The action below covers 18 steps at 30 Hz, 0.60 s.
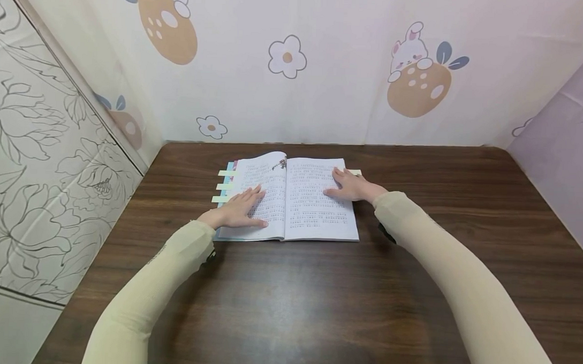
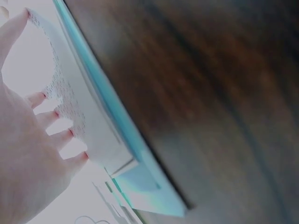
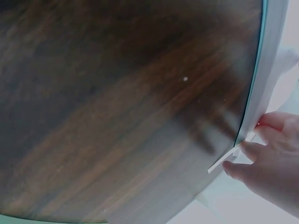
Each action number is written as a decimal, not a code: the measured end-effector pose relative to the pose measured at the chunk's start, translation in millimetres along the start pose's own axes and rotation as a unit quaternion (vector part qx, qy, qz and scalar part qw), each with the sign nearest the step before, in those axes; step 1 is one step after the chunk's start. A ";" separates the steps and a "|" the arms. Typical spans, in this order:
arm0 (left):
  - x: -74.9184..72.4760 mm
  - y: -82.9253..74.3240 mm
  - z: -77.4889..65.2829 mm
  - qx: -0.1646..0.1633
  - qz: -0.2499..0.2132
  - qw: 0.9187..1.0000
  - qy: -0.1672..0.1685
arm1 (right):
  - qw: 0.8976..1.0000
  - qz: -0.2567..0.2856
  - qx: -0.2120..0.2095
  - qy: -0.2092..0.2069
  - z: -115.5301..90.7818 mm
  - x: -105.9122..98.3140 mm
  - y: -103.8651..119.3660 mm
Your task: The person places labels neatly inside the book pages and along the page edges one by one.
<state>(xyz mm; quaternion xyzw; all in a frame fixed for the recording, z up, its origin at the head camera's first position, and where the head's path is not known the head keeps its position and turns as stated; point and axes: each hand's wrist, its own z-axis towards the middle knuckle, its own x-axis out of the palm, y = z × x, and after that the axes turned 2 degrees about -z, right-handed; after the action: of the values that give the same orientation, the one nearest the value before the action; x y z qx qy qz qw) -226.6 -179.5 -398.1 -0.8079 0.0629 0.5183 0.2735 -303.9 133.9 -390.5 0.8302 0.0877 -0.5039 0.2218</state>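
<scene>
An open book (image 1: 319, 220) with printed text lies on the dark wooden table. My left hand (image 1: 238, 209) rests on the left page with its fingers spread, the thumb toward the lower middle. On the right page, near the outer edge, lies my right hand (image 1: 353, 187), its fingertips on the paper. Pale sticky tabs (image 1: 225, 186) stick out from the left side, and one more tab (image 1: 355, 172) from the right, partly behind the right hand. In the right wrist view, fingers (image 3: 250, 149) are right at that tab. A light blue cover (image 2: 100, 86) shows beneath the pages.
The brown table (image 1: 287, 305) reaches back to a wall covering (image 1: 332, 114) with rabbit and flower prints. A white panel with line-drawn flowers (image 1: 27, 156) stands along the left, and a pale lilac surface (image 1: 568, 138) along the right.
</scene>
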 end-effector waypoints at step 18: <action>-1.0 -3.8 -2.1 -0.006 0.005 1.000 0.004 | 1.000 -0.003 -0.012 -0.005 -8.2 3.6 2.0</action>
<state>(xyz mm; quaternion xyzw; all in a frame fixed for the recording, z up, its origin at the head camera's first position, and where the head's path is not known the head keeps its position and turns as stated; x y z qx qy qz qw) -223.8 -177.6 -395.2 -0.8112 0.0649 0.5167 0.2658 -294.9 135.6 -389.8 0.8248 0.0950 -0.5074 0.2306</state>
